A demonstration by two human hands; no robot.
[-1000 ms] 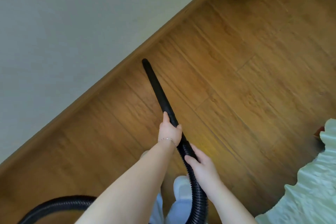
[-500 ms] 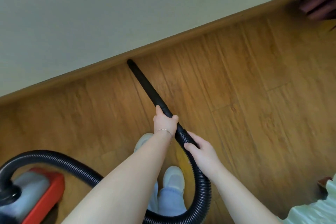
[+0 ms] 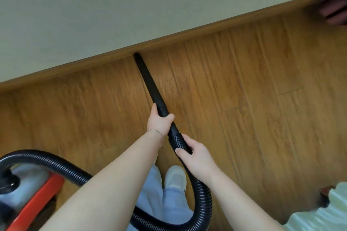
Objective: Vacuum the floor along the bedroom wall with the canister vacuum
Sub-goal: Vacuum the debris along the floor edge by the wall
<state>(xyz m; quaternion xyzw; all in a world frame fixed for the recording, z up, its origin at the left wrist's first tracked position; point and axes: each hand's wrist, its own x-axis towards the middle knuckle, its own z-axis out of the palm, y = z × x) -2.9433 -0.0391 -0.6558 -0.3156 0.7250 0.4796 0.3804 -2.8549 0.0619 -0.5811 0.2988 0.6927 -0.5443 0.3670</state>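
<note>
- Nearest, at the lower left: canister vacuum (image 3: 28, 193), red and grey body, blurred, standing on the floor (image 3: 253, 108) just beside the person's legs.
- From its top: ribbed black hose (image 3: 203, 199), looping past a pale shoe (image 3: 175, 176) and up toward the hands.
- In the lower right corner: pale green fabric (image 3: 319, 215), well apart from the hose; kind of object unclear.
- Right hand (image 3: 197, 157): fingers curled around the ribbed end of the hose, gripping it.
- Left hand (image 3: 159, 122), a little further forward, thin bracelet (image 3: 155, 131) at the wrist: wrapped around the smooth black tube (image 3: 150, 84) at its thicker collar, thumb along the side.
- Tube itself: 1 straight, narrow piece, matte black, tapering toward the end, tilted down and away; no brush head seen on it.
- Tip: down at the joint of floor and wooden baseboard (image 3: 206, 31), touching or almost touching; cannot tell which.
- Beyond: plain light wall (image 3: 131, 5); at the far right, a blurred dark red thing (image 3: 334, 7) near the baseboard.
- Progress, as a judgement only: in the middle of the work, with the tip set at 1 spot of the edge. No dust or crumbs visible on the boards, so impossible to tell cleaned parts from uncleaned ones. Probably left: the rest of the baseboard line on both sides of the tip.
</note>
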